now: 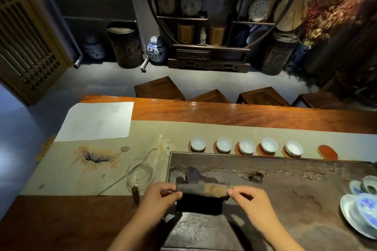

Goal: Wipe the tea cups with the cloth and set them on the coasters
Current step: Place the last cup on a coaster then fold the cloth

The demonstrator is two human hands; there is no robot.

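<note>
A dark folded cloth (201, 195) hangs between my two hands above the near left part of the carved wooden tea tray (285, 185). My left hand (161, 197) pinches its left upper corner and my right hand (252, 197) pinches its right upper corner. Beyond the tray, several white tea cups (246, 146) stand in a row, each on a round reddish coaster (263, 152). One more coaster (327, 152) lies bare at the right end of the row.
A glass pitcher (140, 175) stands left of the tray on the painted table runner (91, 161). White paper (95, 121) lies at the far left. Blue-and-white porcelain bowls and lids (365, 206) sit at the tray's right edge. Wooden stools (159, 88) line the table's far side.
</note>
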